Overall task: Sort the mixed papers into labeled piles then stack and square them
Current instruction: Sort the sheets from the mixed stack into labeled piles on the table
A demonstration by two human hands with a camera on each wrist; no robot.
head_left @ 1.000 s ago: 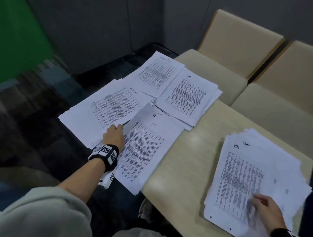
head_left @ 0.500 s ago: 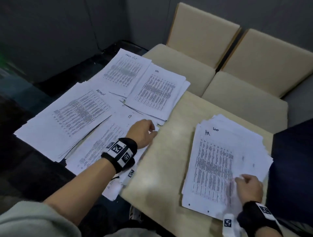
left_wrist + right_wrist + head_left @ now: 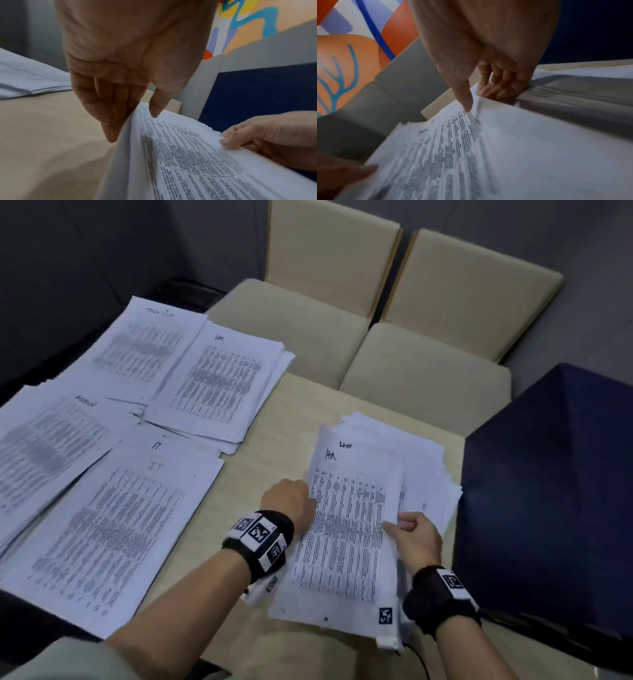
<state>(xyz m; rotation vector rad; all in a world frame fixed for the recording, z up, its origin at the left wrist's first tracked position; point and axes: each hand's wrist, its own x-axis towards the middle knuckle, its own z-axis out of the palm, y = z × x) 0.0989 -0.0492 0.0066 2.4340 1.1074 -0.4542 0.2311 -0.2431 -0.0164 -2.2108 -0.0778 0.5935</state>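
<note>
The mixed pile lies on the table's right side. Its top sheet, hand-marked "HR", is lifted off the pile. My left hand pinches that sheet's left edge, thumb on top and fingers beneath. My right hand pinches its right edge with the thumb on the printed face and the other fingers curled under. To the left lie sorted piles: "IT", "HR", one with an illegible label and one at the far left.
The beige table shows bare wood between the IT pile and the mixed pile. Two cream chairs stand behind it. A dark blue panel rises close on the right of the mixed pile.
My left hand has left the IT pile, crossed to the mixed pile and taken the top sheet's left edge. My right hand has raised the sheet's right edge. The head view has swung right.
</note>
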